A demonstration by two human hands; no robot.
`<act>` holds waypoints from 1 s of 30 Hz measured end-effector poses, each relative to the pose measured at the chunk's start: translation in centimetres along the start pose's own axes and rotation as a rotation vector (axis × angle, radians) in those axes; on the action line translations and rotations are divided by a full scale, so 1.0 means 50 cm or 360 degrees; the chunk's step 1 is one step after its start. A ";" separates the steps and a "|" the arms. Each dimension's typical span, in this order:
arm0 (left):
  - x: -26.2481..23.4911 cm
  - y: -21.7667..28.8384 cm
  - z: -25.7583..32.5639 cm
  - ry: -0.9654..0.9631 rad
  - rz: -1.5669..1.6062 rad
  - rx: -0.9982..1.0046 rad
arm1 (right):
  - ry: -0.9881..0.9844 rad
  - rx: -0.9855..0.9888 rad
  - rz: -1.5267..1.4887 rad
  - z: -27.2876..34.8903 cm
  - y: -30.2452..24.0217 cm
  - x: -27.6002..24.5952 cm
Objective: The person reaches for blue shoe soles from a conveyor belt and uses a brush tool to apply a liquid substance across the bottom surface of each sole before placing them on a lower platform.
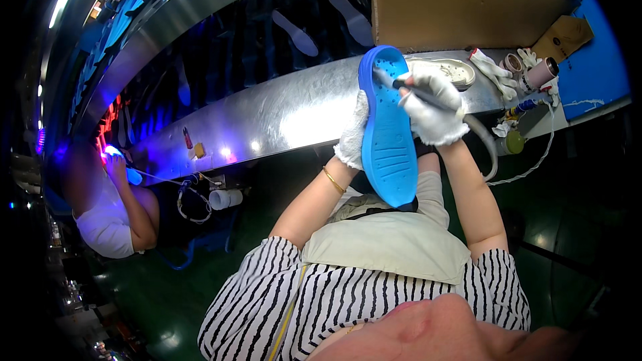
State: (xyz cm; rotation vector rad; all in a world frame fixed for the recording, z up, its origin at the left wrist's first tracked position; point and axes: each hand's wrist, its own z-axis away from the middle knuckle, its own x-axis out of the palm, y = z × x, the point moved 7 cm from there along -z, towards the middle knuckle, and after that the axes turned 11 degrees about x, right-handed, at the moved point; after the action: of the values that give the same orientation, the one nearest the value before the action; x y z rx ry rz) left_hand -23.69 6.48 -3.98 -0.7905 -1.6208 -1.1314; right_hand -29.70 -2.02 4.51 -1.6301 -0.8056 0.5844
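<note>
A bright blue shoe sole [390,150] is held upright before me, its inner face with small holes and grooves turned toward me. My left hand [353,135], in a white knit glove, grips its left edge; the fingers behind it are hidden. In my right hand [433,108], also gloved, is a brush [386,80] with a dark handle, and its bristles touch or nearly touch the sole's upper part. A grey hose [487,140] runs down from behind that hand; whether it joins the brush I cannot tell.
A metal ledge [281,117] borders a dark conveyor [254,47] carrying several soles. At the right are a cardboard box [468,7], a white shoe [458,72], gloves [493,72], a pink cylinder [539,75] and a yellow-green jar [513,142]. A co-worker [110,227] sits at the left.
</note>
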 end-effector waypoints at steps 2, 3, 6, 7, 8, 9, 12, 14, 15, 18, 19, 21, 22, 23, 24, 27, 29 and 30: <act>-0.009 0.001 -0.003 0.0157 -0.0137 0.0096 | -0.0132 -0.0220 0.0295 0.018 -0.031 0.014; 0.001 0.000 -0.004 0.0155 -0.0078 0.0081 | -0.0214 -0.0191 0.0306 0.023 -0.031 0.009; 0.014 0.008 -0.004 0.0067 0.0008 0.0030 | 0.0016 -0.0069 0.0169 0.016 -0.013 -0.023; 0.005 0.011 -0.009 0.0111 -0.0019 0.0069 | -0.0012 -0.0080 0.0171 0.017 -0.018 -0.011; -0.003 0.015 -0.012 0.0161 -0.0051 0.0115 | -0.0045 -0.0089 0.0165 0.019 -0.021 0.009; -0.014 0.020 -0.016 0.0211 -0.0082 0.0161 | -0.0079 -0.0099 0.0159 0.021 -0.025 0.022; -0.015 0.029 -0.024 0.0175 -0.0077 0.0222 | -0.0286 -0.0293 0.0588 0.044 -0.047 0.045; -0.003 0.041 -0.022 0.0247 -0.0127 0.0308 | -0.0270 -0.0140 0.0555 0.045 -0.040 0.039; -0.001 0.041 -0.024 0.0176 -0.0108 0.0279 | -0.0192 -0.0094 0.0540 0.043 -0.037 0.031; -0.015 0.057 -0.035 0.0208 -0.0110 0.0357 | -0.0224 -0.0315 0.0653 0.046 -0.055 0.040; -0.013 0.063 -0.036 0.0199 -0.0159 0.0360 | -0.0279 -0.0443 0.0723 0.051 -0.071 0.050; -0.010 0.073 -0.031 0.0198 -0.0257 0.0355 | -0.0379 -0.0325 0.0753 0.063 -0.067 0.066; -0.016 0.081 -0.030 0.0286 -0.0313 0.0386 | -0.0415 -0.0125 0.0616 0.069 -0.047 0.063; -0.019 0.086 -0.028 0.0305 -0.0316 0.0387 | -0.0447 0.0070 0.0481 0.073 -0.027 0.059; -0.022 0.091 -0.025 0.0325 -0.0320 0.0386 | -0.0396 0.0067 0.0573 0.069 -0.025 0.050; -0.017 0.096 -0.027 0.0303 -0.0243 0.0372 | -0.0260 -0.0114 0.0797 0.060 -0.053 0.043; -0.025 0.108 -0.034 0.0301 -0.0306 0.0436 | -0.0342 -0.0247 0.0813 0.068 -0.058 0.056; -0.033 0.114 -0.035 0.0344 -0.0251 0.0435 | -0.0402 -0.0104 0.0799 0.072 -0.054 0.064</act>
State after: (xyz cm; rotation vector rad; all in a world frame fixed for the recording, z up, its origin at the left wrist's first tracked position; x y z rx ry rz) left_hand -17.56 6.93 -3.64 -0.3563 -1.6300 -1.0363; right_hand -30.85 2.99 6.58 -1.8528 -0.5948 1.1453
